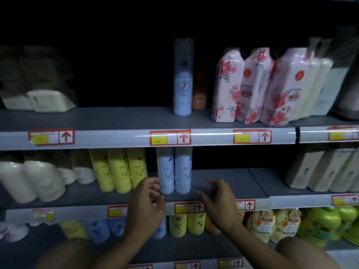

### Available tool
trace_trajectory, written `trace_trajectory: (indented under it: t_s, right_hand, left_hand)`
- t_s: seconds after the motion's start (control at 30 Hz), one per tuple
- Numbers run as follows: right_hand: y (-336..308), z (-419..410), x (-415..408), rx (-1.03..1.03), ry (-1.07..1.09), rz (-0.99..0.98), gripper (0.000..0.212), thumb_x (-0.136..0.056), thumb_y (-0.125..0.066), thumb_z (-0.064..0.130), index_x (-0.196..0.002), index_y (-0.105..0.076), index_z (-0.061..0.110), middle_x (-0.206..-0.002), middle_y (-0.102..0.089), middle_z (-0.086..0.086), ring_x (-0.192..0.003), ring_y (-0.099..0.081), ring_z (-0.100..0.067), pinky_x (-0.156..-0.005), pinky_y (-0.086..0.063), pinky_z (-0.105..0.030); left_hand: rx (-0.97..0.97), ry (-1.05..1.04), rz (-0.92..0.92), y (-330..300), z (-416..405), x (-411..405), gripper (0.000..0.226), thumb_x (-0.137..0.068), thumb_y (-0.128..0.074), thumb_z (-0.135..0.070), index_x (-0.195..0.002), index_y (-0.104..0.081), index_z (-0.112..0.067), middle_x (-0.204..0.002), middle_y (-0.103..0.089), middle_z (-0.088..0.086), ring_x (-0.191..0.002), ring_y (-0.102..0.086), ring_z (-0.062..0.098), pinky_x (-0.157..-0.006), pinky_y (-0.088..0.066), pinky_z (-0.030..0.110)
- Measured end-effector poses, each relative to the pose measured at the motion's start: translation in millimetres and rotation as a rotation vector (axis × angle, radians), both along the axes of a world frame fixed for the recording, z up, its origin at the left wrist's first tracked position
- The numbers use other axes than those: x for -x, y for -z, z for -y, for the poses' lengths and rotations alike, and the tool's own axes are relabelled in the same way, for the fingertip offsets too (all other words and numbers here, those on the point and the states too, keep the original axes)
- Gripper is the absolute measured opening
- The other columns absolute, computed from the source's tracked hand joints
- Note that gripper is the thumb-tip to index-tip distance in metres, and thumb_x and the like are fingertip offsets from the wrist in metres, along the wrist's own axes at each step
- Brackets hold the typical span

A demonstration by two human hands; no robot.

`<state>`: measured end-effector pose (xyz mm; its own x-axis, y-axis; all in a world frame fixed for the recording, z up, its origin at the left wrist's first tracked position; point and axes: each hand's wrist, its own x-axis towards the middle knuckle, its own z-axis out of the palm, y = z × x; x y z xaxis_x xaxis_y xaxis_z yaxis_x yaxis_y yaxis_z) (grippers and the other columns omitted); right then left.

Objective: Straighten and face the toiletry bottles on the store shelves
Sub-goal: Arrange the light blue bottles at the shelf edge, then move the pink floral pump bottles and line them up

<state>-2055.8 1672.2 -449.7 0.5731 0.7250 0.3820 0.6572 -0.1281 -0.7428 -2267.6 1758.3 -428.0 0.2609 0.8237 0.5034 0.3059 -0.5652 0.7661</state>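
1. Pale blue, the two bottles (pixel 174 171) I am working on stand upright, side by side and touching, on the middle shelf (pixel 223 183).
2. My left hand (pixel 147 206) hovers just left of this blue pair, fingers loosely curled, holding nothing; whether a fingertip touches the nearer bottle I cannot tell.
3. My right hand (pixel 219 202) hangs just right of the pair, fingers relaxed and apart, also empty.
4. Three yellow bottles (pixel 119 169) stand left of the pair.
5. Above the pair, one tall blue bottle (pixel 183 78) stands on the upper shelf; floral pink bottles (pixel 256 86) lean to its right.
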Motion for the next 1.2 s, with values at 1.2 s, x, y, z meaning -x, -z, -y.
trace_trajectory:
  t_s: [1.2]
  right_hand:
    - [-214,-49,-11,-0.331,0.347,0.035,0.084,-0.089,-0.077,0.037,-0.154,-0.032,0.009,-0.144,-0.042,-0.012,-0.136,-0.035,-0.028,-0.109,-0.030,-0.033]
  left_hand:
    - [-0.180,-0.024,-0.100,-216,-100,-109,0.066,-0.082,-0.084,-0.029,-0.136,-0.048,-0.015,-0.133,-0.052,0.010,-0.118,-0.060,0.027,-0.101,-0.053,0.041]
